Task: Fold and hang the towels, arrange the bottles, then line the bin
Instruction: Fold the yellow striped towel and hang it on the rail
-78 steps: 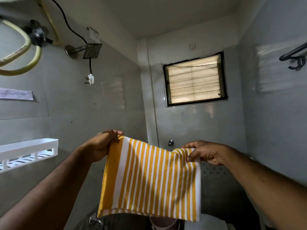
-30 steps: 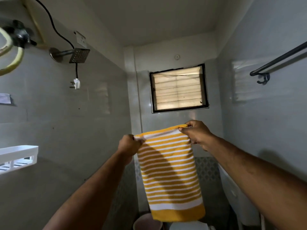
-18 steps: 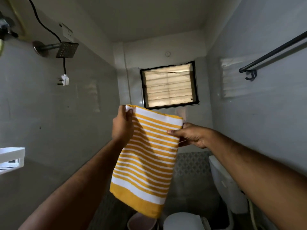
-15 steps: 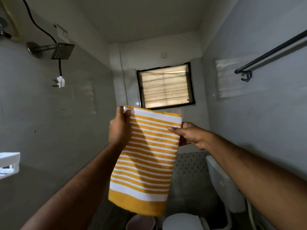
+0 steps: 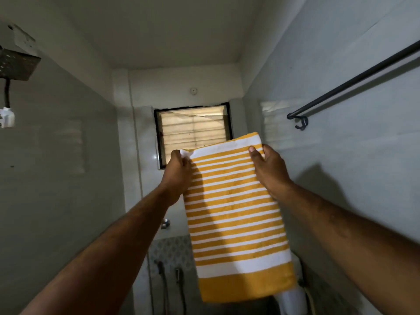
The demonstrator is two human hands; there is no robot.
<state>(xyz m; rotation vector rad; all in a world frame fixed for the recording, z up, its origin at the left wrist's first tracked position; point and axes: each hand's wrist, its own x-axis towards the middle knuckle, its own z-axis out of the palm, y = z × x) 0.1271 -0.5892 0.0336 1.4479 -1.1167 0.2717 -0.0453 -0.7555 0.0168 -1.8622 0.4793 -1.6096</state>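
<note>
While no writing is showing, the left hand [image 5: 178, 170] and right hand [image 5: 270, 170] are gripping the striped towel [image 5: 236, 223] by its top corners.

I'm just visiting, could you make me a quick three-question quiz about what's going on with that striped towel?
1. True or false: the striped towel already hangs on the black rail.
2. Which grips the towel's top corners? A) left hand only B) right hand only C) both
3. Fill in: the rail is fixed to the wall on the person's ____ side.

Key: 1 false; 2 C; 3 right.
</note>
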